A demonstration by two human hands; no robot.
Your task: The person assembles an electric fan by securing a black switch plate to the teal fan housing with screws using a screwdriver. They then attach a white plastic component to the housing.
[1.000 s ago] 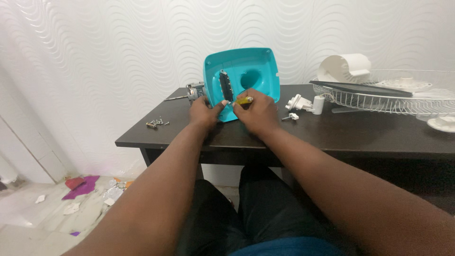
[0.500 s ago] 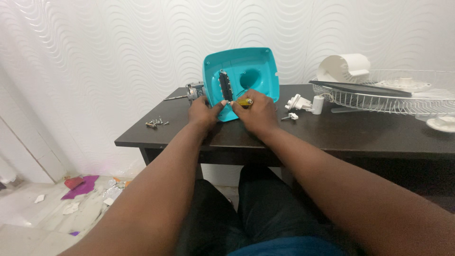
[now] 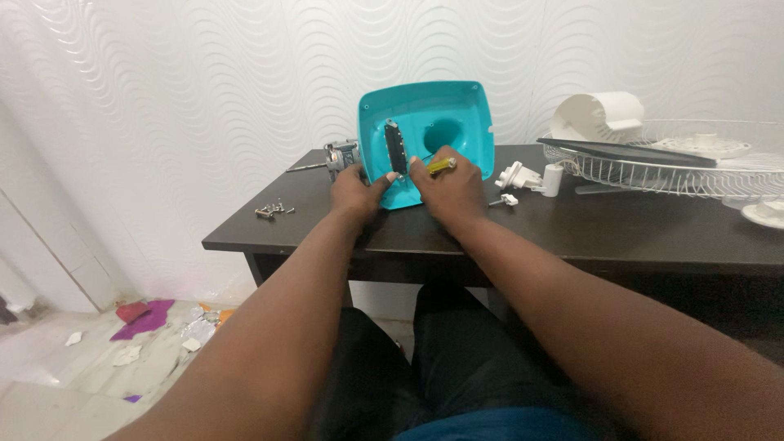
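Bracing the teal plastic housing [image 3: 445, 110] on edge on the dark table [image 3: 621, 237], hollow side facing me, wall behind it.

Far left of my left hand [image 3: 355, 192]: small pile of loose screws [image 3: 273, 211] on the table. Just beyond that hand, the bare fan motor [image 3: 339, 153], shaft sticking out to the left.

Left hand sits at the housing's lower left edge, thumb pressed toward the black switch strip [image 3: 396, 147] in the middle. Fingers curled against the shell, a steadying hold and not a full grasp.

Right hand [image 3: 449, 188] is closed around a yellow-handled screwdriver [image 3: 442, 167], touching the housing just right of the strip. Tip is hidden behind my fingers.

Right of that hand: small white plastic fittings [image 3: 523, 177], then the white wire fan guard [image 3: 678, 167] with a dark blade [image 3: 625, 152] across it, well apart from the work.

Handling guess: housing is a thin moulded shell, light, fairly stiff but flexes at the rim, smooth so it slides on the tabletop. It tips easily standing on edge. Best grip is the lower rim and the corners, not the switch strip.
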